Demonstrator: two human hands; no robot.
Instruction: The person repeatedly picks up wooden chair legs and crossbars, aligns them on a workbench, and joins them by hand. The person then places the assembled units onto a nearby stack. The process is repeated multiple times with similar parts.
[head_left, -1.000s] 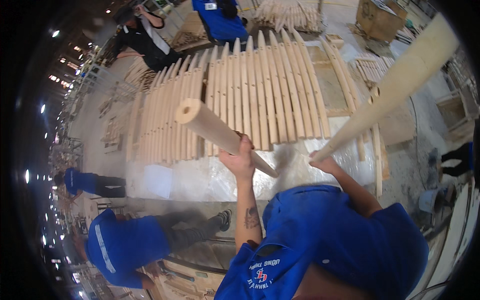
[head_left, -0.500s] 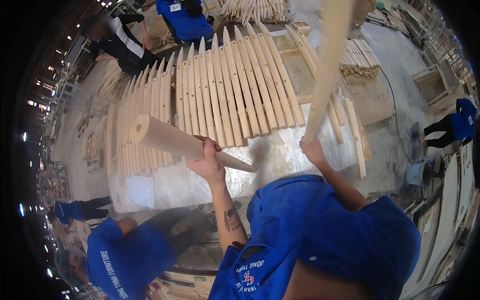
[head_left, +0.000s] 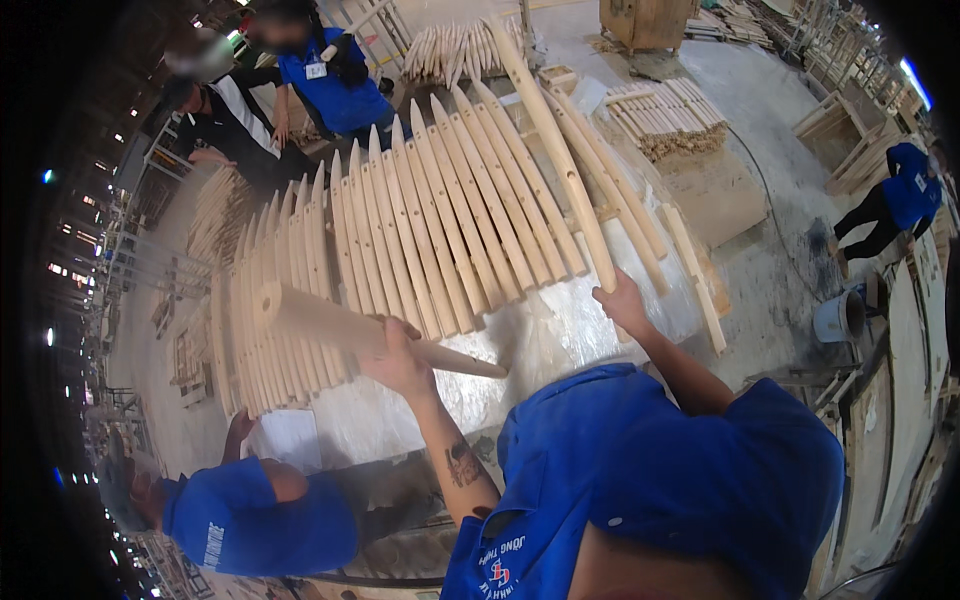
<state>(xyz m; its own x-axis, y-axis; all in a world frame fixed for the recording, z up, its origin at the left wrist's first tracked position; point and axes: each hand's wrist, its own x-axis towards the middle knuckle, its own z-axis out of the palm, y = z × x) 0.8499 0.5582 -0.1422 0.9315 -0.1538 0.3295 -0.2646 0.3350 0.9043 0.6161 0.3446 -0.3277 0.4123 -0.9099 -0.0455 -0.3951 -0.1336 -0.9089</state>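
My left hand (head_left: 398,362) is wrapped round a tapered wooden leg (head_left: 318,322), its thick, round end pointing left and its thin end to the right over the table's front. My right hand (head_left: 622,303) grips the near end of a long wooden leg (head_left: 562,165), which slants away toward the far side, beside the row. Between them, a row of pale wooden legs (head_left: 440,215) with pointed far ends and small drilled holes lies side by side on the table. The plastic-covered tabletop (head_left: 560,315) shows in front of my body.
More legs (head_left: 280,310) lie to the left by a white sheet (head_left: 285,440). At the lower left a co-worker (head_left: 260,510) reaches to the table; two people (head_left: 335,85) stand beyond it. Loose strips (head_left: 695,275), a stick stack (head_left: 670,115) and a bucket (head_left: 838,318) are at right.
The leg in my right hand has swung down from nearly upright to lie along the row's right side. My left hand still holds its leg. The lower-left co-worker has come up to the table.
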